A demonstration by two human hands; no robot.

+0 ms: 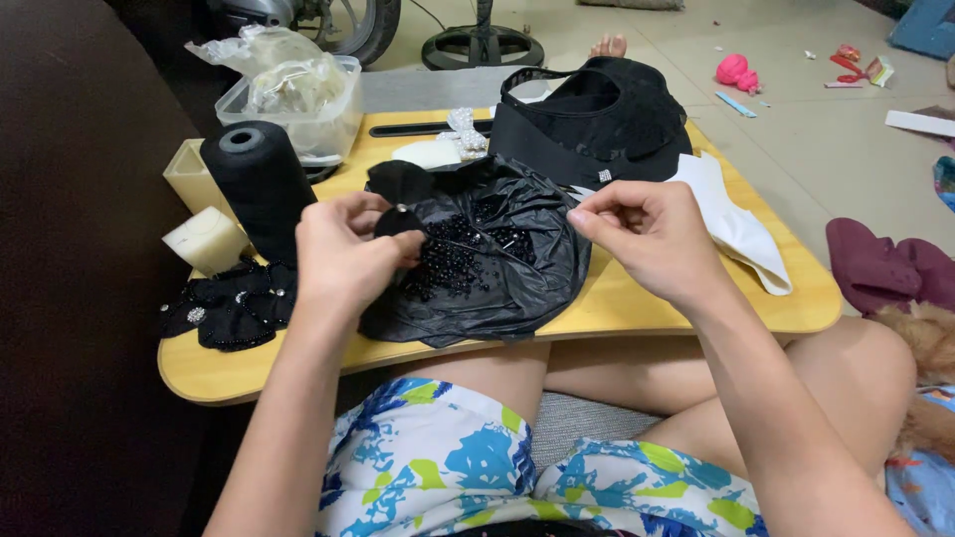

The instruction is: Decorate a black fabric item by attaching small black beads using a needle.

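My left hand pinches a small round black fabric piece with a pale bead at its middle. It is held just above a crumpled black plastic bag spread on a wooden lap tray. A heap of small black beads lies in the bag. My right hand is closed at the bag's right edge, fingertips pinched together as if on a needle or thread too thin to see.
A black thread cone and pale wax blocks stand at the tray's left, finished black beaded flowers before them. Behind are a clear plastic box, a black cap and white fabric. Toys litter the floor to the right.
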